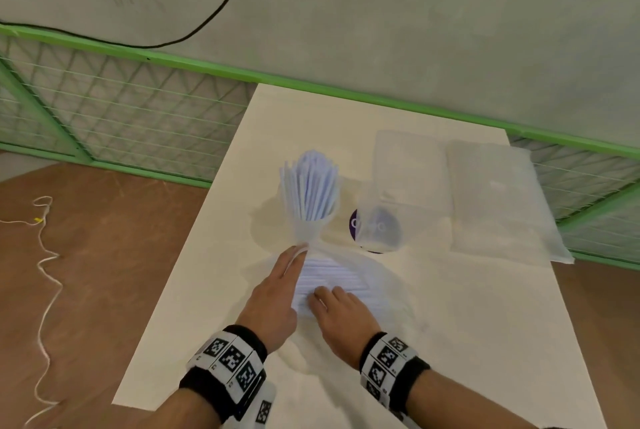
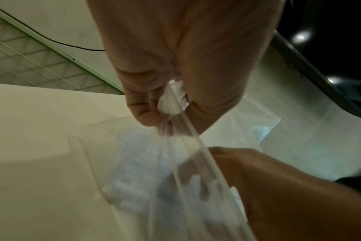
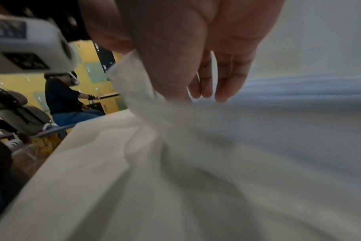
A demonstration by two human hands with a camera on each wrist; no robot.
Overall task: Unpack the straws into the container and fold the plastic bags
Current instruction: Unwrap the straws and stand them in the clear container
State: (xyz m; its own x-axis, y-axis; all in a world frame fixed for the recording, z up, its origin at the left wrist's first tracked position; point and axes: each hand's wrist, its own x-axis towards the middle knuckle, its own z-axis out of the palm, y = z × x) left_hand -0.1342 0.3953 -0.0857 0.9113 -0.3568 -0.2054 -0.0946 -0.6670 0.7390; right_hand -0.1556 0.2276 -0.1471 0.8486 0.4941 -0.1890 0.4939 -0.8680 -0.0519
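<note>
On the white desk (image 1: 194, 307), which stands against a green mesh fence (image 1: 114, 123) below a grey wall with a black cable (image 1: 221, 9) hanging across it, we see brown floor to the left with a pale cord (image 1: 45, 272) trailing over it. A clear container (image 1: 311, 220) holds a fan of pale straws (image 1: 310, 186) upright near the desk's middle. Just right of it a clear cup (image 1: 379, 224) lies on its side over a dark purple disc (image 1: 355, 226), and further right lie two flat clear plastic bags (image 1: 498, 200).

In front of the container a bag of straws (image 1: 332, 279) lies flat, its neck reaching up toward the container. Our left hand (image 1: 273, 293) pinches the gathered corner of this bag between thumb and fingers, as the left wrist view shows (image 2: 173, 97). Our right hand (image 1: 341, 316) rests on the near end of the bag, thumb and fingers curled and gripping a bunched fold of the plastic (image 3: 165, 127).
</note>
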